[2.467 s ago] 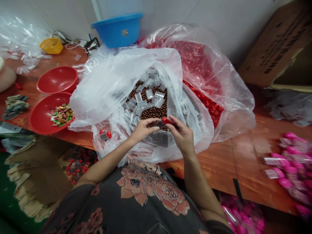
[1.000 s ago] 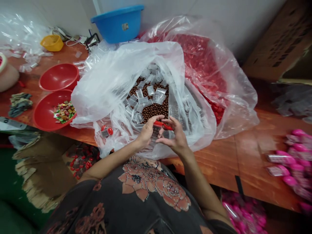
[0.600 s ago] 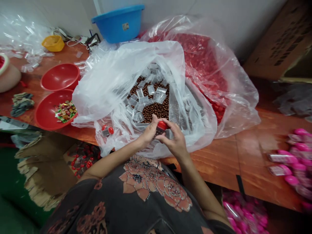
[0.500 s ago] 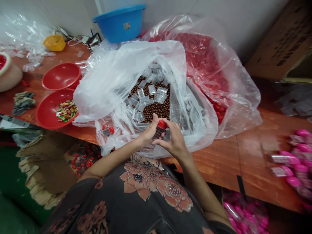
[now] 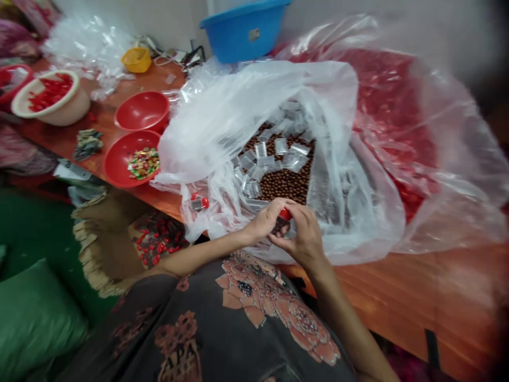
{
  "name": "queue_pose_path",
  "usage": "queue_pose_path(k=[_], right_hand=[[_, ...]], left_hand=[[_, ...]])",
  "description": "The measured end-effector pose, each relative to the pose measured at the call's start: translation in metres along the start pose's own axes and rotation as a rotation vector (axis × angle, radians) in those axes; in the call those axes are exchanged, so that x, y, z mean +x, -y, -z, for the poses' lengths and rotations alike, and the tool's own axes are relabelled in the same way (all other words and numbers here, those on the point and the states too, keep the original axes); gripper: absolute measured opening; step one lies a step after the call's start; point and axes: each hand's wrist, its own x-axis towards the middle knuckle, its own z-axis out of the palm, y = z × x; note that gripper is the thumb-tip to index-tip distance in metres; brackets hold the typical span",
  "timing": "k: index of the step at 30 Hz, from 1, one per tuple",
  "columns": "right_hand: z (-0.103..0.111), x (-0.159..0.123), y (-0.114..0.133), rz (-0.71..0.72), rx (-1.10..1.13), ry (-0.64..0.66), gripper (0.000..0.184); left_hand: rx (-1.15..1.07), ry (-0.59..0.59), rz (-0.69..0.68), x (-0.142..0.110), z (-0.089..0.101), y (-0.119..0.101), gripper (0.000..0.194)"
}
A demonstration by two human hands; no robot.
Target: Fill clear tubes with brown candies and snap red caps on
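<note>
Between my two hands is a small clear jar (image 5: 280, 225) with a red cap and brown balls inside. My left hand (image 5: 263, 222) is closed round one side of it, fingers against the cap. From the other side my right hand (image 5: 305, 233) grips the cap and the jar, partly hiding both. Just beyond my hands, an open white plastic bag (image 5: 222, 122) holds many brown balls (image 5: 284, 185) with several empty clear jars (image 5: 280, 146) lying on top. Two red-capped jars (image 5: 199, 201) rest on the bag's near left edge.
A clear bag of red caps (image 5: 393, 106) lies at the right. Leftward stand red bowls (image 5: 142, 110), one holding wrapped candies (image 5: 143, 163), and a cream bowl of red pieces (image 5: 81, 103). A cardboard box (image 5: 93, 244) with filled jars sits below the table edge. A blue basin (image 5: 246, 34) stands behind.
The red cap, first held apart in my right fingers, now sits on the jar in both hands. My view has turned left, so the scene has shifted right.
</note>
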Motion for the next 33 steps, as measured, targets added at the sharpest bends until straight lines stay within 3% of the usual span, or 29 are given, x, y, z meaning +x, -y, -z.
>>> queue_pose_path(k=[3,5,8,10,11,13,15,18,24,27,33], right_hand=[[-0.013,-0.003,0.003,-0.04,0.035,0.105,0.088],[-0.022,-0.002,0.007,-0.041,0.107,0.166,0.093],[-0.034,0.002,0.014,-0.04,0.179,0.232,0.081],[-0.039,0.006,0.018,-0.031,0.194,0.274,0.067],[-0.042,0.007,0.02,-0.023,0.199,0.293,0.061],[-0.047,0.01,0.022,-0.005,0.205,0.325,0.053],[-0.051,0.011,0.023,0.017,0.199,0.36,0.047],[-0.058,0.009,0.023,0.073,0.198,0.421,0.041],[-0.066,0.014,0.037,0.156,0.25,0.547,0.043],[-0.071,0.028,0.052,0.22,0.306,0.573,0.047],[-0.098,0.036,0.071,0.383,0.297,0.699,0.047]], left_hand=[[0.087,0.0,-0.044,-0.012,0.021,-0.012,0.057],[0.22,-0.088,-0.095,-0.025,0.047,-0.025,0.055],[0.632,-0.388,-0.178,-0.049,0.103,-0.04,0.044],[0.985,-0.602,-0.133,-0.064,0.142,-0.043,0.038],[1.129,-0.652,-0.063,-0.07,0.159,-0.042,0.039],[1.334,-0.625,0.091,-0.078,0.186,-0.036,0.049],[1.456,-0.491,0.195,-0.081,0.203,-0.03,0.063],[1.553,-0.299,0.224,-0.077,0.215,-0.03,0.067],[1.623,-0.004,0.092,-0.072,0.219,-0.047,0.038],[1.621,0.012,0.015,-0.077,0.218,-0.046,0.025],[1.571,-0.119,-0.058,-0.1,0.215,-0.036,0.015]])
